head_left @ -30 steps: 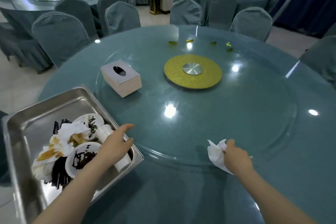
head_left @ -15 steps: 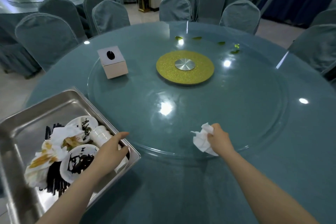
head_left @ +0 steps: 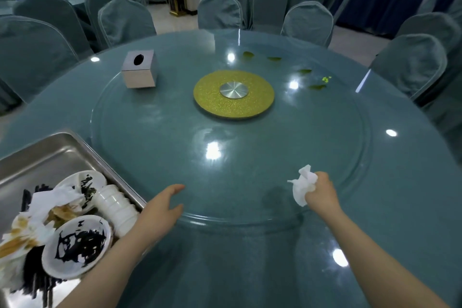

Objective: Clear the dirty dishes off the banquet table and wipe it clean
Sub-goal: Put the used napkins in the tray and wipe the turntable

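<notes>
White crumpled tissue [head_left: 303, 186] is pinched in the right hand [head_left: 321, 191] over the near rim of the glass turntable [head_left: 250, 157] on the teal desk [head_left: 375, 245]. The left hand [head_left: 160, 210] rests there with fingers loosely apart, beside the steel tray [head_left: 50, 155] holding dirty plates [head_left: 77, 245] and stacked cups [head_left: 117, 207]. Green scraps [head_left: 317, 86] lie far right.

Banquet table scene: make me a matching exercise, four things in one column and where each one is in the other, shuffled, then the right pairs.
Things:
1 tissue box
2 crumpled napkin
3 dirty plates
4 green scraps

Places:
A in the metal tray
B on the far right of the glass turntable
C on the far left of the turntable
D in the right hand

Pairs: 1-C, 2-D, 3-A, 4-B
</notes>
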The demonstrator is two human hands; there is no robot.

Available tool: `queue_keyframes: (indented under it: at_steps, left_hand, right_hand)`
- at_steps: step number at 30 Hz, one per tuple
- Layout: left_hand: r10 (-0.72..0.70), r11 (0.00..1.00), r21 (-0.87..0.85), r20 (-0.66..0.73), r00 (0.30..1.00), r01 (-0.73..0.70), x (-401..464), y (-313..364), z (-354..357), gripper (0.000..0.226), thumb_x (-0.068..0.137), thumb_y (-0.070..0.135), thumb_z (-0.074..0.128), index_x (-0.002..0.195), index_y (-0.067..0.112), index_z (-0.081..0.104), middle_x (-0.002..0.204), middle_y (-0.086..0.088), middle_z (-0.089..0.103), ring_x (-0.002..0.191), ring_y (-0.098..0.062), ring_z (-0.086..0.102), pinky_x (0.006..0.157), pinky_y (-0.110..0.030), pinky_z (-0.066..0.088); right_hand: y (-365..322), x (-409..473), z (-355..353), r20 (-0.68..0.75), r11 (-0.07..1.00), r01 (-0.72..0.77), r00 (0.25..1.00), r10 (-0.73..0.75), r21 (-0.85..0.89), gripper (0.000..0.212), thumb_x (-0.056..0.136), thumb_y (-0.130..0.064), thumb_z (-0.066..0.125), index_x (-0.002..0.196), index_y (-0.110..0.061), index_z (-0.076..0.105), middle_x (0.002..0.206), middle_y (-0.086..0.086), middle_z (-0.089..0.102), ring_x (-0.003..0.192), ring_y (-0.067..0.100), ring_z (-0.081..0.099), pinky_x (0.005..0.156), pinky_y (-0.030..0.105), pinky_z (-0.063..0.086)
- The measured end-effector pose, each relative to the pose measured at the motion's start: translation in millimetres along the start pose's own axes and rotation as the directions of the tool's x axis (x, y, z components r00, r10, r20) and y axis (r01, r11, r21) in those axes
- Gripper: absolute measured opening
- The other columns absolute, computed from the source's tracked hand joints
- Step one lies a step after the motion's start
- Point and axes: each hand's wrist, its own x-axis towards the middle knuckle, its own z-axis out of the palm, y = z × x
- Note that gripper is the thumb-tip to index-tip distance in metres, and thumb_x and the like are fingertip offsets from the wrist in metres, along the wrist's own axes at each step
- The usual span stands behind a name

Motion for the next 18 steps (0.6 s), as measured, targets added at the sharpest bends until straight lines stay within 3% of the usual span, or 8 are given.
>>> queue_keyframes:
  at_steps: [3,7,11,15,18]
  left_hand:
    - [0.002,1.0,0.001,0.026,1.0,-0.002,12.8,8.4,13.8,0.047,0.09,0.01,0.056,0.136,0.018,0.047,0.14,0.002,0.049,0.129,-0.016,0.045,0.1,-0.02,0.029]
    - [-0.008,1.0,-0.002,0.054,0.998,0.008,29.6,22.8,34.7,0.049,0.09,0.01,0.056,0.138,0.018,0.045,0.142,0.001,0.048,0.129,-0.017,0.046,0.1,-0.021,0.03]
    - [-0.026,1.0,0.001,0.085,0.996,0.026,37.3,32.5,51.8,0.05,0.09,0.013,0.055,0.138,0.022,0.044,0.141,0.005,0.048,0.125,-0.015,0.048,0.095,-0.019,0.032]
    - [-0.028,0.999,0.018,0.098,0.995,0.026,49.7,42.6,64.9,0.049,0.091,0.014,0.055,0.138,0.021,0.043,0.142,0.005,0.047,0.128,-0.016,0.046,0.1,-0.021,0.032]
    - [-0.003,1.0,0.027,0.128,0.992,0.0,59.0,54.2,77.9,0.05,0.092,0.015,0.055,0.139,0.021,0.041,0.144,0.006,0.045,0.126,-0.015,0.048,0.099,-0.021,0.032]
  right_hand:
    - [10.1,2.7,-9.5,0.039,0.998,0.043,0.998,-0.041,-0.048,0.025,0.081,0.0,0.052,0.063,-0.01,0.038,0.063,0.007,0.036,0.062,0.019,0.028,0.049,0.025,0.019]
    - [32.8,8.1,-26.9,0.062,0.998,0.012,0.998,-0.008,-0.062,0.004,0.085,-0.007,0.05,0.085,-0.011,0.049,0.068,-0.002,0.048,0.057,0.014,0.039,0.049,0.026,0.028]
    - [49.0,17.2,-39.0,0.007,0.992,-0.126,0.992,0.126,-0.013,0.027,0.083,-0.006,0.05,0.103,-0.018,0.036,0.085,-0.004,0.051,0.076,0.02,0.053,0.061,0.031,0.04]
    - [56.1,28.9,-43.8,0.084,0.986,-0.112,0.989,0.123,-0.123,0.018,0.085,-0.007,0.052,0.101,-0.012,0.046,0.092,0.005,0.055,0.084,0.026,0.054,0.066,0.031,0.038]
    - [59.1,35.8,-48.5,0.095,0.986,-0.087,0.99,0.102,-0.144,0.007,0.083,-0.008,0.056,0.09,-0.006,0.055,0.084,0.006,0.058,0.079,0.027,0.055,0.065,0.032,0.04]
